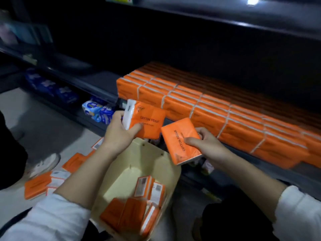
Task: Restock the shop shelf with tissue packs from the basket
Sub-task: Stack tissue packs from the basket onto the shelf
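While your left hand (pixel 119 133) and right hand (pixel 206 145) each grip a tissue pack (pixel 149 122), seat both flush beside the stacked row (pixel 217 108).

1. The first pack (pixel 147 121), orange and marked "COTTON TISSUE", is in my left hand (pixel 119 131), above the basket (pixel 139 164).
2. The second pack (pixel 180 140), the same kind, sits tilted in my right hand (pixel 208 145).
3. The cream basket holds more orange packs (pixel 132 213) at its near end.
4. The dark shelf (pixel 100 80) carries tight rows of packs (pixel 217 108).

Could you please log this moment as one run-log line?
left hand: holds tissue pack | right hand: holds second pack | basket: packs remain | shelf: partly stocked
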Demonstrator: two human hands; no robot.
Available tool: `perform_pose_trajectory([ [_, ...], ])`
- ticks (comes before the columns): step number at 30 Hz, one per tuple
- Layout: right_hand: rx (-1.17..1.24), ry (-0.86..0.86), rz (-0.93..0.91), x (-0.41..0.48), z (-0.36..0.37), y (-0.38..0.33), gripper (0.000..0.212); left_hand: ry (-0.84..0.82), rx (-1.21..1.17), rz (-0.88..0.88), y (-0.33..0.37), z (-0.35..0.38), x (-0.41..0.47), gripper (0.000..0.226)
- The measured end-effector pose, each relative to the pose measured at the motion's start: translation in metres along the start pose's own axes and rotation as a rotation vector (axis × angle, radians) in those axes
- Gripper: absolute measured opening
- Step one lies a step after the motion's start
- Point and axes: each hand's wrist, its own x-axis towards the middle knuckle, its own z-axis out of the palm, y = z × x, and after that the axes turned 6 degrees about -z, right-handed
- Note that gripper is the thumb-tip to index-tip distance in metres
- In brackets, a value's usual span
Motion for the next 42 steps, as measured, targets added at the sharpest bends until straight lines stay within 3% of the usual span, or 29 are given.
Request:
perform_pose_trajectory([
  [6, 0.048, 0.116, -0.194, -0.047, -0.059, -0.035, 0.041, -0.032, -0.196, 0.092, 0.033, 0.025, -0.045, 0.034],
  [14, -0.384, 0.307, -0.399, -0.109, -0.144, -0.038, 0.052, -0.107, -0.208, 0.164, 0.05, 0.075, -0.097, 0.036],
  [19, -0.577, 0.431, -0.368, -0.124, -0.208, -0.017, 0.06, -0.161, -0.203, 0.268, 0.079, 0.113, -0.105, 0.035],
  [25, -0.664, 0.489, -0.302, -0.135, -0.276, 0.017, 0.054, -0.255, -0.169, 0.305, 0.096, 0.164, -0.102, 0.034],
  [37, -0.656, 0.296, -0.112, -0.129, -0.351, 0.045, 0.045, -0.394, -0.132, 0.238, 0.104, 0.226, -0.096, 0.038],
  [42, -0.91, 0.426, -0.142, -0.098, -0.357, 0.056, 0.052, -0.447, -0.12, 0.222, 0.104, 0.242, -0.096, 0.042],
])
